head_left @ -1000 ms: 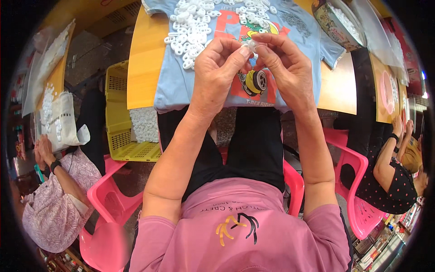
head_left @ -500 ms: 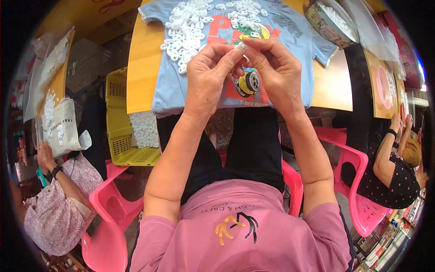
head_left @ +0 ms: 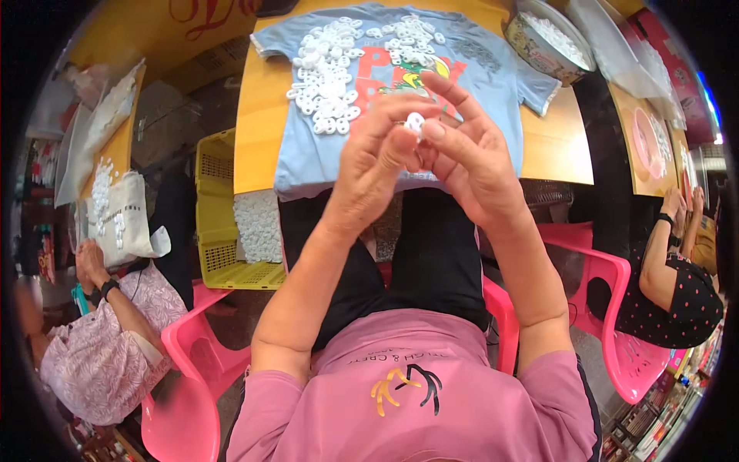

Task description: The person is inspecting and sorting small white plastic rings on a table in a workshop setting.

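A small white piece [head_left: 415, 123] sits between the fingertips of the 2 hands, raised above the near part of the blue shirt [head_left: 308, 165] on the table [head_left: 558, 146]. The left hand [head_left: 366, 165] has its thumb and fingers curled in close around it. The right hand [head_left: 477, 162] brings its thumb tip to the piece's right side, with its forefinger lifted wide. I cannot tell which fingers truly pinch it.

For such a small, hard-looking part, 1 steady grip by the edges would probably serve best, leaving the other thumb free to turn or press. Light pressure, I judge, lessens the chance of it popping out; working low over the shirt would make a drop easy to recover. The large pile [head_left: 323, 77] and small pile [head_left: 412, 38] lie beyond, clear of the fingers.
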{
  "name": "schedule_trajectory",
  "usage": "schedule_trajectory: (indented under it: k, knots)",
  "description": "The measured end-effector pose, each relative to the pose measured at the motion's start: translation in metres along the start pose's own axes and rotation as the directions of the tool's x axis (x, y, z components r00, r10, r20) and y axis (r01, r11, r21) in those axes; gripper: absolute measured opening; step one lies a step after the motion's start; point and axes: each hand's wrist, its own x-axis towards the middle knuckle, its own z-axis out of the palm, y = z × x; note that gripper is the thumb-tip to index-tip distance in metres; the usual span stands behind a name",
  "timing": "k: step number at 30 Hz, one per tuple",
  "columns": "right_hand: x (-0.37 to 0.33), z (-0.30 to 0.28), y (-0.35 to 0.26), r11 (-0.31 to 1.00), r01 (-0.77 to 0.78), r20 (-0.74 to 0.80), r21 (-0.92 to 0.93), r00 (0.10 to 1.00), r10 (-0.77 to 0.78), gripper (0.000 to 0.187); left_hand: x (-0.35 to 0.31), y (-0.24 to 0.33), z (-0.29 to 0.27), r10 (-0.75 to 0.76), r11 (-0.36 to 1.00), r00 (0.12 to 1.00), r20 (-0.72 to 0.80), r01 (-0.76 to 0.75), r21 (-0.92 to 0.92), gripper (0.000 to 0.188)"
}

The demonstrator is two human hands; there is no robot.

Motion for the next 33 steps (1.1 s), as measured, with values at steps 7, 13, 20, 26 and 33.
schedule_trajectory:
  k: [7, 13, 20, 26, 33]
  knots:
    - [-0.017, 0.015, 0.001, 0.998, 0.01, -0.077, 0.061, 0.997, -0.005, 0.071, -0.005, 0.007, 0.01, 0.028, 0.983, 0.983, 0.179, 0.005, -0.181, 0.04]
    - [-0.019, 0.018, -0.001, 0.998, 0.014, -0.057, 0.053, 0.998, -0.011, 0.081, -0.002, 0.0, 0.013, 0.057, 0.963, 0.987, 0.148, -0.015, -0.269, 0.031]
    - [-0.019, 0.012, -0.004, 1.0, -0.012, -0.041, 0.019, 0.999, 0.013, 0.08, 0.002, 0.005, 0.0, 0.066, 0.964, 0.954, 0.293, 0.015, -0.266, 0.025]
    - [-0.007, 0.001, -0.001, 0.995, -0.09, 0.015, 0.048, 0.996, 0.09, 0.073, -0.005, 0.017, -0.007, -0.14, 0.855, 0.954, 0.264, 0.251, -0.455, 0.056]
    - [0.001, 0.008, 0.005, 0.999, -0.053, -0.044, -0.009, 0.998, 0.053, 0.071, -0.005, 0.013, -0.01, -0.208, 0.898, 0.964, 0.167, 0.256, -0.358, 0.063]
